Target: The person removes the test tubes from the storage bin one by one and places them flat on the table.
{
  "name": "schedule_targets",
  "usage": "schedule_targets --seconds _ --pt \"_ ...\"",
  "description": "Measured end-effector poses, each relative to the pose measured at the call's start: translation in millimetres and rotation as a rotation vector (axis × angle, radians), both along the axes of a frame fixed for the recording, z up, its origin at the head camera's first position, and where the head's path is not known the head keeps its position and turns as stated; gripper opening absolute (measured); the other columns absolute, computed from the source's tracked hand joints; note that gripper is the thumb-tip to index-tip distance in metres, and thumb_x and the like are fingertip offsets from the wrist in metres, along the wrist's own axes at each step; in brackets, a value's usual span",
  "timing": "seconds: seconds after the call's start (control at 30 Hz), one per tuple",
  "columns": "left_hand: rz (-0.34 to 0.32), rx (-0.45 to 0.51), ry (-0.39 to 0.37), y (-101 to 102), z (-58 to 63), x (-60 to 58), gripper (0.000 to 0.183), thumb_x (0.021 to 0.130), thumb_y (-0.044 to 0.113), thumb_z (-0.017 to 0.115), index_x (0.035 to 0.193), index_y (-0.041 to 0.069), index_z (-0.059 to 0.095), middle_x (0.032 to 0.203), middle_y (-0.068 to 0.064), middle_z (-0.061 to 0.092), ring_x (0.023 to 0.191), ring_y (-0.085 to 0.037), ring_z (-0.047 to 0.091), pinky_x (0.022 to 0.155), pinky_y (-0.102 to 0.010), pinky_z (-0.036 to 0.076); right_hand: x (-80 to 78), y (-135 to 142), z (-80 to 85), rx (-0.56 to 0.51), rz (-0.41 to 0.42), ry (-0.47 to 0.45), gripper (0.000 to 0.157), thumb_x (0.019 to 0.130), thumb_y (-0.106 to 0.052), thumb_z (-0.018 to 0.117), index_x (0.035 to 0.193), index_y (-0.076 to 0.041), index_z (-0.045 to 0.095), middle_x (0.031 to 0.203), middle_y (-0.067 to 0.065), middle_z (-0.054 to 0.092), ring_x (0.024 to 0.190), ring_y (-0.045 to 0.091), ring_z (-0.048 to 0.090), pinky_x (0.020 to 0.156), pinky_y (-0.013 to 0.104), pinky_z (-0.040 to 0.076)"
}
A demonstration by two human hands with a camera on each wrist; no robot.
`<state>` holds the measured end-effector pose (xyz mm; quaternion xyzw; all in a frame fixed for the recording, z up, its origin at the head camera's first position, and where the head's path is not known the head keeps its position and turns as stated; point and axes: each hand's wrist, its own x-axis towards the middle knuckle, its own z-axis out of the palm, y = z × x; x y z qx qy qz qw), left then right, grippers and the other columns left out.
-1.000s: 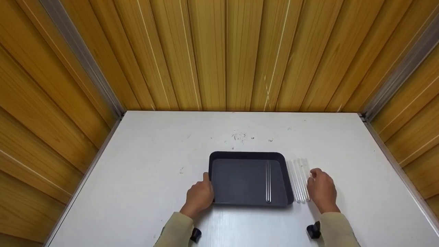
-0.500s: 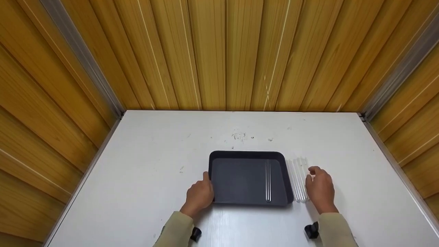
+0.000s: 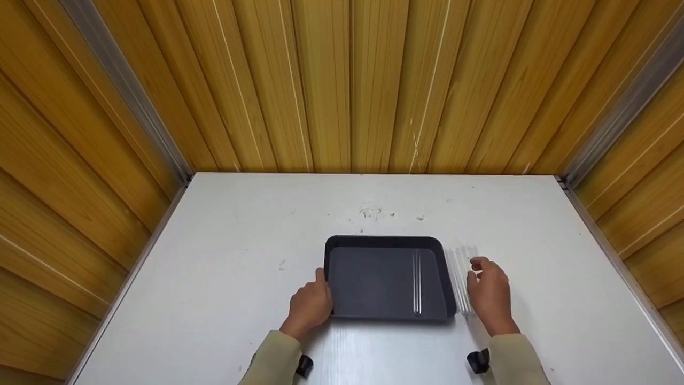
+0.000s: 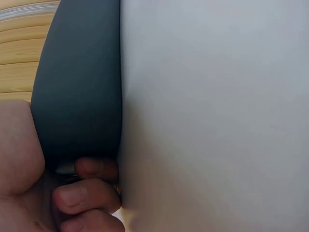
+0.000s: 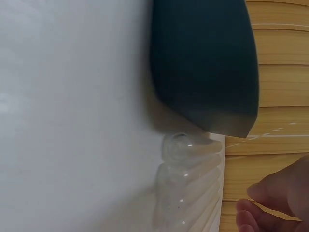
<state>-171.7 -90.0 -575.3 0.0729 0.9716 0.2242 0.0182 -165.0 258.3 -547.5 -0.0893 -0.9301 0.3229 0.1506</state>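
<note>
My left hand (image 3: 310, 305) grips the left wall of a dark grey rectangular tray (image 3: 368, 283). In the left wrist view its fingers (image 4: 89, 195) curl against the tray wall (image 4: 82, 87). One clear test tube (image 3: 417, 283) lies lengthwise inside the tray, towards its right side. Just outside the right wall, several more clear test tubes (image 3: 460, 283) lie side by side on the white table. My right hand (image 3: 490, 294) hovers at their right edge, partly covering them, its fingers loosely bent around nothing. Rounded tube ends (image 5: 178, 147) show near the tray corner in the right wrist view.
The white table (image 3: 240, 267) carries small dark marks beyond the tray. Wood-patterned panels (image 3: 368, 85) wall it in at the back and both sides, with metal posts (image 3: 133, 91) in the corners.
My right hand has shifted left and slightly away from me, over the right side of the row of test tubes. The left hand and the tray have stayed put.
</note>
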Motion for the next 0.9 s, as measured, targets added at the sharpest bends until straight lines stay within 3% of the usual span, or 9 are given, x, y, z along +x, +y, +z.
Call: schedule_targets --seconds 0.53,0.9 --pt "-0.009 -0.007 0.044 0 1.5 0.5 0.032 0.1 0.014 0.04 0.127 -0.003 0.042 0.06 -0.01 0.055 0.046 -0.02 0.048 0.043 -0.035 0.033 0.9 -23 7.0 -0.005 0.034 0.012 0.023 0.091 -0.002 0.06 0.113 0.003 0.062 0.1 0.018 0.065 0.09 0.029 0.064 0.074 0.042 0.049" --pt "0.021 -0.017 0.001 2 1.1 -0.4 0.034 0.1 0.015 0.04 0.13 -0.002 0.041 0.064 -0.011 0.059 0.049 -0.023 0.053 0.045 -0.038 0.037 -0.1 -40 12.4 -0.03 0.067 -0.01 0.024 0.09 -0.003 0.063 0.114 0.001 0.063 0.097 0.013 0.067 0.086 0.022 0.063 0.069 0.033 0.048"
